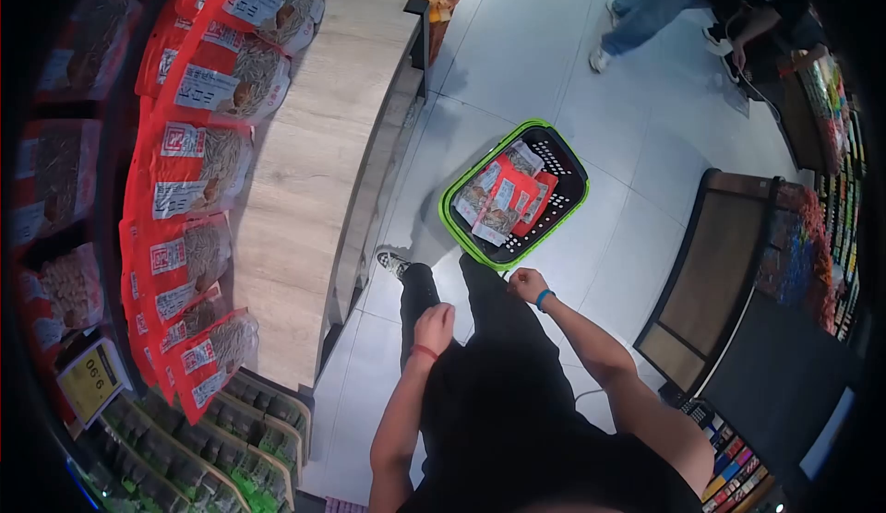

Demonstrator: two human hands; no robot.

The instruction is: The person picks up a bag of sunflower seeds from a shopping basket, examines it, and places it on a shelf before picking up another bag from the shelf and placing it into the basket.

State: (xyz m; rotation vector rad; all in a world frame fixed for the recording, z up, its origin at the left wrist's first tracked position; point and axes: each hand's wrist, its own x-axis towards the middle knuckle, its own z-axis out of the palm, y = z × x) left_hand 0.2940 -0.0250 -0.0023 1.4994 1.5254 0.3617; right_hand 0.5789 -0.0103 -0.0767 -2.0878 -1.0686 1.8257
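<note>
Black clothing on our body sits closest to the lens. Green basket stands on the tiled floor just ahead of our feet, holding several red snack pkts that lie flat & overlap. Our R hand is just beside the basket's near rim, fingers curled; we can't tell if it grips anything. Our L hand is loosely closed, empty, over the thigh, farther from the basket. The two hands are near each other, not touching. On our left, a wooden shelf w/ rows of red bags. Far off, another person's legs.
</note>
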